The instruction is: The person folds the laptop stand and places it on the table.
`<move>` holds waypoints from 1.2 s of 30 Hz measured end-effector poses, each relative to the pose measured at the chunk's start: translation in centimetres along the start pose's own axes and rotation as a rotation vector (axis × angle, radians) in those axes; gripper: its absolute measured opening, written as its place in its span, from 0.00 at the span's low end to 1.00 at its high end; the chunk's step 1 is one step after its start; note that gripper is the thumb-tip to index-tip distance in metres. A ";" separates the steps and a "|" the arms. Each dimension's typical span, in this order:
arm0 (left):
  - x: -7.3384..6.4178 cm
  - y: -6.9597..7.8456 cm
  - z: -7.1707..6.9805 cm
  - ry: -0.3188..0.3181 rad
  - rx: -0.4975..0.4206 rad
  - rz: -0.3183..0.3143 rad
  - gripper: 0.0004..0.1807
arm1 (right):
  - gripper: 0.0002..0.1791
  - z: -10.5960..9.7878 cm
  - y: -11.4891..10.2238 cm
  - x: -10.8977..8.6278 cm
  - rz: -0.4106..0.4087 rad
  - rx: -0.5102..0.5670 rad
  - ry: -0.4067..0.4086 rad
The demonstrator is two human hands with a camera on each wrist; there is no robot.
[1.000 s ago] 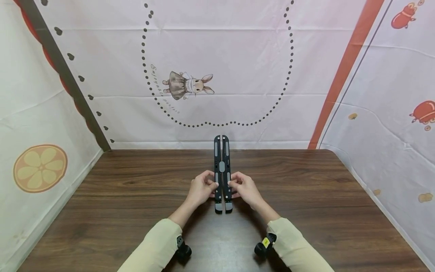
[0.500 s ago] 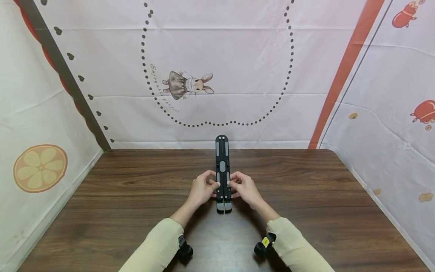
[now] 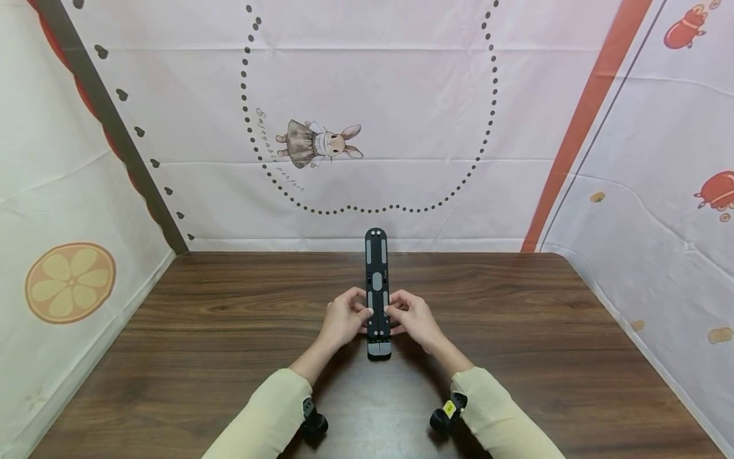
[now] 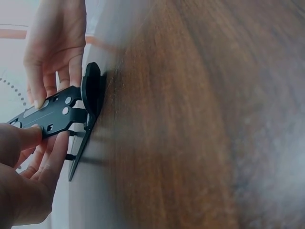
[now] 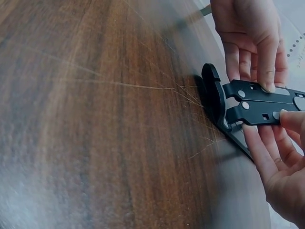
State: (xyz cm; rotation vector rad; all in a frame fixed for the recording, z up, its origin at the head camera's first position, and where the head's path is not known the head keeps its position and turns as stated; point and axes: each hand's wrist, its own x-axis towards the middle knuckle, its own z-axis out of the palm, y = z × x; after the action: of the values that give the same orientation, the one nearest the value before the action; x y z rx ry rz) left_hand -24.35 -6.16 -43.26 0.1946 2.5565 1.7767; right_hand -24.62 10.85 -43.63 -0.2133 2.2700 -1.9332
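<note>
At the middle of a brown wooden tabletop [image 3: 545, 331], a person's left grip [image 3: 342, 317] and right grip [image 3: 414, 319] are pinching the left and right edges of a narrow black stand [image 3: 377, 320], whose halves are lying side by side and whose grey pads [image 3: 376, 281] are showing. Black wrist devices [image 3: 315, 424] are sitting by the pale yellow sleeves [image 3: 264, 408], the right one bearing a yellow label [image 3: 449, 408]. Beyond the far edge, a pale cloth [image 3: 424, 115] is displaying a sideways rabbit print [image 3: 321, 145].
</note>
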 end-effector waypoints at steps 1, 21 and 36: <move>0.0 0.0 0.0 0.002 0.006 0.001 0.12 | 0.06 0.0 0.0 0.0 0.000 -0.001 0.000; -0.3 0.5 0.4 0.064 0.143 0.026 0.13 | 0.06 -0.1 -0.3 0.1 0.010 -0.061 0.014; -0.8 0.6 0.9 0.218 0.307 0.057 0.07 | 0.08 -0.2 -1.8 -0.7 0.030 -0.040 -0.021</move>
State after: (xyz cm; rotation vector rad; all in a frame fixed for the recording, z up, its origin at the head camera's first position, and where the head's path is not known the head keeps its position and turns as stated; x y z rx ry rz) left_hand -23.43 -5.24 -43.02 0.0823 3.0004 1.4866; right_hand -23.99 10.90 -41.82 -0.2026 2.2870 -1.8633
